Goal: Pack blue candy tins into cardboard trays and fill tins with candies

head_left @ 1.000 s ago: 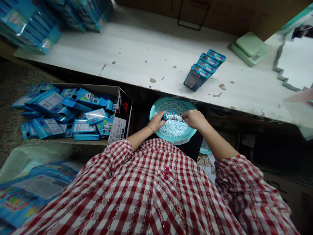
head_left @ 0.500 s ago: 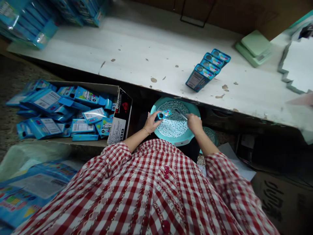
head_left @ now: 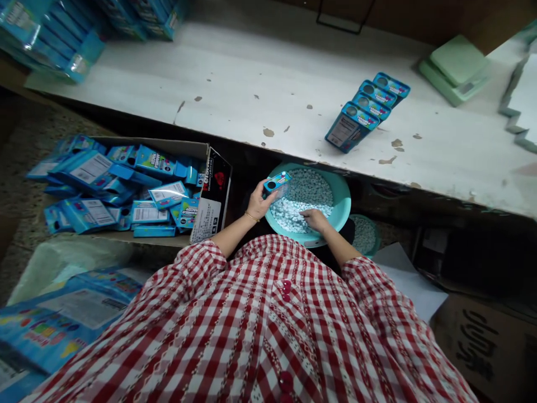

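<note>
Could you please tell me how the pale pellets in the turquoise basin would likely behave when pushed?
The pale pellets look small and rounded, so they'd probably roll readily. Lying loose in the turquoise basin, they may slide and refill gaps.

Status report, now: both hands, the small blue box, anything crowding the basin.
Left hand gripping small blue box over basin, left side. Right hand down at white pellets, grip unclear. White table close along basin's far side.

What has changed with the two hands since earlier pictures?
The right hand moved away from the small blue box, down to the pale pellets; its metal tool no longer shows clearly. The left hand kept that box, shifting it left, toward the basin's rim. The four boxes on the table stayed.
</note>
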A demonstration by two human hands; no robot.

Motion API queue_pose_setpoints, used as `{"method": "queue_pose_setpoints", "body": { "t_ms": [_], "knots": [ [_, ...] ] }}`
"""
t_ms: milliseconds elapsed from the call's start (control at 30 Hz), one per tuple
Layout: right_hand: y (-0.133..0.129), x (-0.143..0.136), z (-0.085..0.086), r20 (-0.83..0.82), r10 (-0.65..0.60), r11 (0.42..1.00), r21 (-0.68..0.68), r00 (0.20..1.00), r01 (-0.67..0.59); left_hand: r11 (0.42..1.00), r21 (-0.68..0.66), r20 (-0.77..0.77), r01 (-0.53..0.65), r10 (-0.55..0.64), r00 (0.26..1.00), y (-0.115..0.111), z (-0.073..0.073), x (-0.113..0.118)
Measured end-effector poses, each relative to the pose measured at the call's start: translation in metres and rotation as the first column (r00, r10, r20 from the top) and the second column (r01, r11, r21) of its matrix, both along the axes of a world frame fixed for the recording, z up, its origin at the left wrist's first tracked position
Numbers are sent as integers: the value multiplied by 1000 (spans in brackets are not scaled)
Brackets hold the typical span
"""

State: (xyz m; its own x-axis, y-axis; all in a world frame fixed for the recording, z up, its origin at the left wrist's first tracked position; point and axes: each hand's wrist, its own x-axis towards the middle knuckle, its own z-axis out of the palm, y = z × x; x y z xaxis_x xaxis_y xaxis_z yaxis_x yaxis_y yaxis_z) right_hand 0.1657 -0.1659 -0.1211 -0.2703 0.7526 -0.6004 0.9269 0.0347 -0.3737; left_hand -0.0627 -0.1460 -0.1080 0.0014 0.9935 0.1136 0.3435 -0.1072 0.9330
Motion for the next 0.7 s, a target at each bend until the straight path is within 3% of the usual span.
{"method": "queue_pose_setpoints", "body": {
  "t_ms": [133, 233, 333, 467, 567, 700],
  "knots": [
    [3, 25, 29, -144, -80, 996, 20, 986, 83, 999, 31, -20, 15, -14, 1000, 6, 3, 0],
    [6, 37, 62, -309, -120, 988, 54, 944, 144, 998, 25, -79, 66, -64, 995, 6, 6, 6],
    [11, 38, 99, -324, -82, 986, 110, 942, 124, 990, 16, -129, 138, -135, 982, 4, 3, 15],
    [21, 20, 141, -24, 48, 981, 189, 999, -43, 975, 34, -203, 219, -208, 957, 0, -4, 23],
    [29, -3, 162, 234, 128, 970, 171, 964, -170, 963, 29, -268, 266, -249, 931, -1, -8, 26],
    [35, -31, 179, 375, 176, 963, 126, 910, -238, 947, 13, -315, 321, -301, 900, -1, -9, 29]
  ]
}}
